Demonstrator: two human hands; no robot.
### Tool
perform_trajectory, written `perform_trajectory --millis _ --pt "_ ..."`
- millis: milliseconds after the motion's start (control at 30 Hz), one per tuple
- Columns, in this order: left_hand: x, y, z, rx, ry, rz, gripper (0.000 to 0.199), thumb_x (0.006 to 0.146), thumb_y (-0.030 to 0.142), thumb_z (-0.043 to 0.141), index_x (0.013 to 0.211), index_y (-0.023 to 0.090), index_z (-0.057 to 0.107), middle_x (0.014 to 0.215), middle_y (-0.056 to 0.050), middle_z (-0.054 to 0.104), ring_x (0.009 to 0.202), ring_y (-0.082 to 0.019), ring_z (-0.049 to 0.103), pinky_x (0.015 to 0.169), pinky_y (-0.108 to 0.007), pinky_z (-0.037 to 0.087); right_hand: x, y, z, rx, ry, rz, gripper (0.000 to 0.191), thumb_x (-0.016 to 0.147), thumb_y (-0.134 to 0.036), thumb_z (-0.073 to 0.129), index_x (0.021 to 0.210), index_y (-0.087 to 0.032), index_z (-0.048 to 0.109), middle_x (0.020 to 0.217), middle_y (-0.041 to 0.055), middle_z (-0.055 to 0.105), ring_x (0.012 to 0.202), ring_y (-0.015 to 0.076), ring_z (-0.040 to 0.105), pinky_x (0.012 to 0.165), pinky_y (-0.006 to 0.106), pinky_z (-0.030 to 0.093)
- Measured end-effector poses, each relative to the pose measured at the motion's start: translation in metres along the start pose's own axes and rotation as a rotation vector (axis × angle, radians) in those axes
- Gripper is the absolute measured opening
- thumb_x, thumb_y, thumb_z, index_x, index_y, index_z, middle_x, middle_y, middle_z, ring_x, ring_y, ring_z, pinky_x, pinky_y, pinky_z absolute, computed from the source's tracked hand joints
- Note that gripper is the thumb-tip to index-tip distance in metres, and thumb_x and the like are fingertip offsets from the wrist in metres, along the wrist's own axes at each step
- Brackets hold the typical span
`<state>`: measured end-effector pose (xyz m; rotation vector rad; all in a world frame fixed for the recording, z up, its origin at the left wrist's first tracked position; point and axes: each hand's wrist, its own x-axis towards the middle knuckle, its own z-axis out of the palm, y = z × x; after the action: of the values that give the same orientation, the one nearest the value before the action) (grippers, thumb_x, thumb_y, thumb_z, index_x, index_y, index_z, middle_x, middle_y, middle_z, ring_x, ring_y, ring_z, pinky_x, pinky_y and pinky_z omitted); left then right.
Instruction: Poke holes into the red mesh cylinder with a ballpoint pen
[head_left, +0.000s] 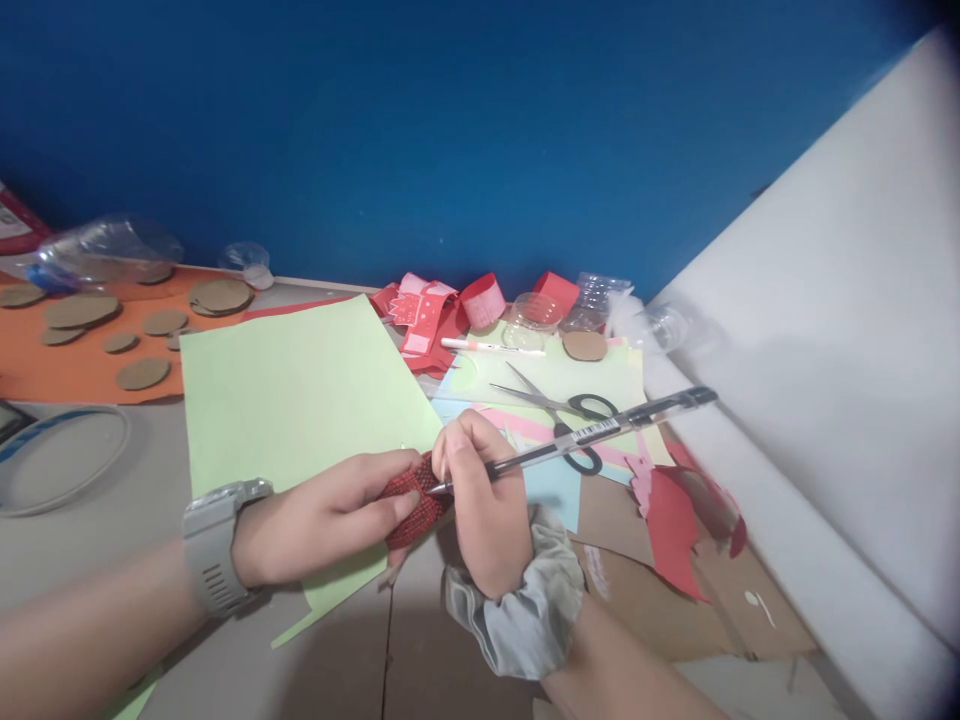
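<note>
A small dark red textured piece [418, 512] is held between the thumb and fingers of my left hand [330, 515], over the lower edge of a light green sheet [300, 390]. My right hand [484, 505] is closed beside it, touching its right side. A clear-barrelled pen with a black cap end [600, 430] slants up to the right from my right hand, its tip at the red piece. Part of the red piece is hidden under my fingers. Behind the pen lie open scissors with black handles [562, 425].
Cardboard discs [142, 373] lie on orange paper [67, 380] at the left, near a plastic bottle [112, 250]. Red paper rings [482, 300], a white marker [491, 347] and plastic cups stand or lie behind. Brown cardboard [675, 620] is at the right, beside a white panel [840, 350].
</note>
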<state>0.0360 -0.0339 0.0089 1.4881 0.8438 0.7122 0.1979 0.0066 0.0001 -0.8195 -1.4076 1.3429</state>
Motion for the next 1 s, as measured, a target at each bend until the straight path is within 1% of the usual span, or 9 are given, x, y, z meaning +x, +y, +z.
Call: perform_trajectory --millis 333,467,600,833,1000 --pt "-0.0001 -0.0026 -0.0007 -0.020 -0.019 0.007 0.028 0.110 0.031 0.038 0.088 0.018 0.050 0.076 -0.001 0.060 0.070 -0.016 0.058 0.072 -0.028 0.050 0.0018 -0.0017 0.0004 -0.018 -0.003 0.008 0.032 0.094 -0.025 0.048 0.064 -0.024 0.036 0.059 -0.0056 0.035 0.055 0.0113 0.035 0.051 0.025 0.033" --pt "0.0007 -0.0015 -0.0010 -0.020 -0.010 0.015 0.027 0.110 0.029 0.038 0.088 0.018 0.050 0.075 -0.001 0.061 0.070 -0.016 0.057 0.071 -0.027 0.049 0.0013 -0.0018 0.0008 -0.014 -0.002 0.015 0.033 0.094 -0.025 0.048 0.063 -0.024 0.036 0.059 -0.0057 0.035 0.055 0.0113 0.034 0.052 0.025 0.033" --pt "0.0014 0.0027 -0.0004 0.024 0.009 0.014 0.027 0.109 0.025 0.038 0.086 0.019 0.050 0.074 0.000 0.061 0.069 -0.016 0.057 0.074 -0.027 0.048 0.0013 -0.0019 0.0009 -0.001 -0.005 0.014 0.033 0.095 -0.024 0.047 0.064 -0.024 0.038 0.059 -0.0057 0.035 0.056 0.0113 0.035 0.052 0.025 0.033" --pt "0.0010 0.0055 0.0006 0.030 0.020 -0.003 0.027 0.108 0.024 0.038 0.084 0.019 0.049 0.073 0.000 0.061 0.069 -0.015 0.056 0.073 -0.027 0.048 0.0002 0.0008 -0.0006 0.002 -0.005 0.021 0.032 0.095 -0.023 0.048 0.064 -0.024 0.039 0.059 -0.0054 0.036 0.056 0.0114 0.035 0.053 0.025 0.034" --pt "0.0007 0.0052 -0.0003 0.041 -0.003 0.007 0.026 0.108 0.023 0.038 0.086 0.019 0.051 0.074 0.000 0.061 0.070 -0.015 0.056 0.074 -0.027 0.047 0.0011 0.0013 -0.0011 -0.006 -0.015 0.011 0.032 0.095 -0.023 0.048 0.064 -0.024 0.039 0.059 -0.0055 0.036 0.056 0.0114 0.035 0.053 0.025 0.034"
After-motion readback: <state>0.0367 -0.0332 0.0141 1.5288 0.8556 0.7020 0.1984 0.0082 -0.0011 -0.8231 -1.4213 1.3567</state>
